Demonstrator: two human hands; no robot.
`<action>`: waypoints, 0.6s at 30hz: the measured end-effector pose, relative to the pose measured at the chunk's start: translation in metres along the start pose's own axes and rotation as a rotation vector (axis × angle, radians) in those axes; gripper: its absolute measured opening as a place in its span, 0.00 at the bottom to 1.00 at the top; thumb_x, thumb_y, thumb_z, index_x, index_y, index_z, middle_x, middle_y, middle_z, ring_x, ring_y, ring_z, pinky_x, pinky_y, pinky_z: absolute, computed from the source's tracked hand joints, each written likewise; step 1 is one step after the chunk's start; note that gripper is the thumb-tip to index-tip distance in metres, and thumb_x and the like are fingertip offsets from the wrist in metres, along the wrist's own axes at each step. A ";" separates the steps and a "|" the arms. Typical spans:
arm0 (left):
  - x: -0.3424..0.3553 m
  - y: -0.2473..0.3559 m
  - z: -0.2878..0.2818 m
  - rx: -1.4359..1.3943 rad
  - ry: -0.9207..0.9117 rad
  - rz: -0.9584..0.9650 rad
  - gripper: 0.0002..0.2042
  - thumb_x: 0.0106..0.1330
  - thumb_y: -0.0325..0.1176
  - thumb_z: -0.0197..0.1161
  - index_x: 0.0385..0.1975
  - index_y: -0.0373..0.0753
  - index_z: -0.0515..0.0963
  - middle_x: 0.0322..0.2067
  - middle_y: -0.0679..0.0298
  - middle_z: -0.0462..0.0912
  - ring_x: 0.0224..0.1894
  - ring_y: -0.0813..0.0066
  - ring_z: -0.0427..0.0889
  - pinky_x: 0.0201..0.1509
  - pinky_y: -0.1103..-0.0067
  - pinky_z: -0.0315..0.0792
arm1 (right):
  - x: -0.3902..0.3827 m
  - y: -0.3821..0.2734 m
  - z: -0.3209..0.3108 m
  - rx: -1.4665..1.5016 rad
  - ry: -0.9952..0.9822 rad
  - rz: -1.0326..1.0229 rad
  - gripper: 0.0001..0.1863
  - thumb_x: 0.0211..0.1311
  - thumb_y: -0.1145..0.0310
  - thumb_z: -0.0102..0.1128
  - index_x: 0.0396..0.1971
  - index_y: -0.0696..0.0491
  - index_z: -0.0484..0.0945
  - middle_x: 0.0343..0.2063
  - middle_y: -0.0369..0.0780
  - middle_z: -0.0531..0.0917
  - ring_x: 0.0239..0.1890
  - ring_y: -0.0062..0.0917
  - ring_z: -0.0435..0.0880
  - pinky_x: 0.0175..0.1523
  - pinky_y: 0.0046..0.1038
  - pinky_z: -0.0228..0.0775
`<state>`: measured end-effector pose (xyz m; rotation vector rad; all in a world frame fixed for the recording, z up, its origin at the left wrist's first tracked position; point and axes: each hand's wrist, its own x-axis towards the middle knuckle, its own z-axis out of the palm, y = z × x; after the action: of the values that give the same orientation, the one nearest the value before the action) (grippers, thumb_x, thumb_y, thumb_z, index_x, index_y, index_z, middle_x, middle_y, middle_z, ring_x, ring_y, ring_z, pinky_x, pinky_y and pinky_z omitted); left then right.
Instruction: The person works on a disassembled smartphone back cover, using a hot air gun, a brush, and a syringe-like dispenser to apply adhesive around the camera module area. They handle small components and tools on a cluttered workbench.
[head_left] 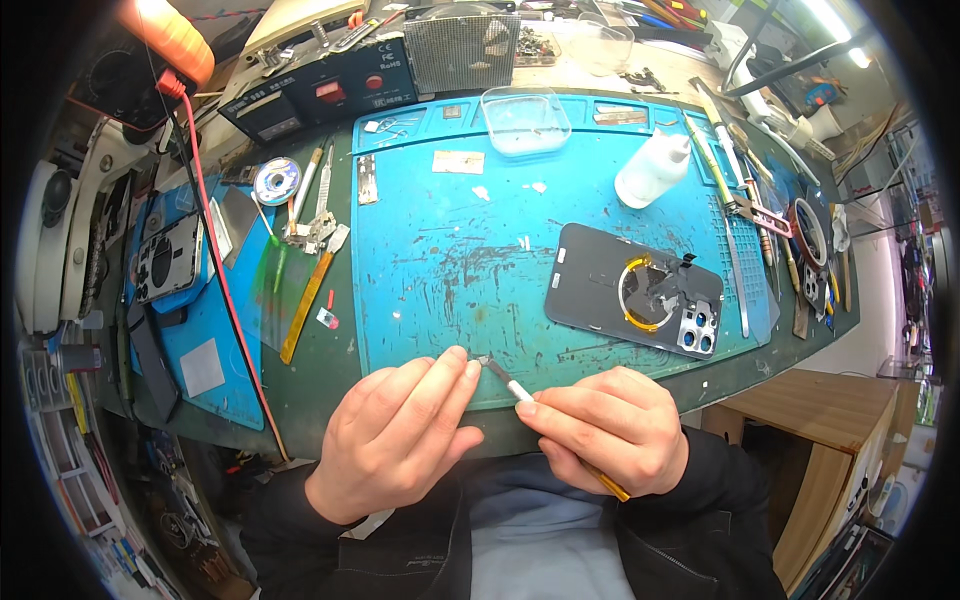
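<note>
My left hand [405, 425] is closed near the front edge of the blue mat [430, 310], its thumb and fingertips pinched around a tiny piece [484, 359] too small to name. From the other side, my right hand [610, 425] grips a slim hand tool [517, 390] like a pen. That tool has a narrow dark tip, a white section and a yellow-gold rear end. Its tip reaches up to the tiny piece at my left fingertips; whether they touch I cannot tell. Beyond my right hand, a dark phone back housing [590, 275] with a ring and camera cutouts lies flat.
A white bottle [652, 172] and a clear plastic tub [527, 125] stand toward the back. Left of the mat are a solder spool [277, 182], tweezers, a yellow strip [307, 305] and a red cable [225, 270]. Several hand tools and a tape roll [808, 233] line the right.
</note>
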<state>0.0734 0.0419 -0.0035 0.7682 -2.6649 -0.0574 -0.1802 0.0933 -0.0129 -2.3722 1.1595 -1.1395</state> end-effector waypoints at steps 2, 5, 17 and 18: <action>0.000 0.000 0.001 -0.003 -0.004 0.001 0.20 0.74 0.42 0.62 0.53 0.32 0.85 0.56 0.60 0.84 0.55 0.68 0.80 0.56 0.73 0.75 | 0.000 0.000 0.000 0.000 -0.003 0.004 0.23 0.42 0.80 0.73 0.45 0.61 0.86 0.36 0.38 0.86 0.29 0.24 0.84 0.30 0.25 0.72; 0.002 -0.001 -0.001 -0.021 -0.012 0.025 0.19 0.75 0.40 0.60 0.52 0.28 0.84 0.58 0.55 0.83 0.53 0.63 0.81 0.54 0.69 0.75 | 0.001 -0.001 0.000 -0.001 -0.009 0.013 0.23 0.42 0.81 0.73 0.44 0.61 0.86 0.36 0.38 0.86 0.29 0.24 0.84 0.30 0.25 0.72; 0.009 -0.012 -0.006 0.004 -0.056 0.112 0.17 0.69 0.36 0.62 0.50 0.31 0.86 0.55 0.60 0.85 0.53 0.71 0.81 0.54 0.75 0.75 | 0.005 -0.002 0.000 0.018 -0.033 0.063 0.23 0.41 0.82 0.74 0.44 0.60 0.86 0.35 0.37 0.85 0.29 0.25 0.84 0.29 0.26 0.71; 0.009 -0.012 -0.005 0.006 -0.055 0.114 0.17 0.69 0.35 0.62 0.50 0.31 0.86 0.55 0.60 0.85 0.53 0.71 0.81 0.54 0.75 0.75 | 0.005 -0.002 0.000 0.013 -0.035 0.063 0.23 0.41 0.81 0.74 0.44 0.60 0.86 0.35 0.37 0.85 0.29 0.24 0.84 0.29 0.26 0.71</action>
<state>0.0746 0.0273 0.0027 0.6238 -2.7564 -0.0417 -0.1774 0.0905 -0.0089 -2.3198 1.2027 -1.0770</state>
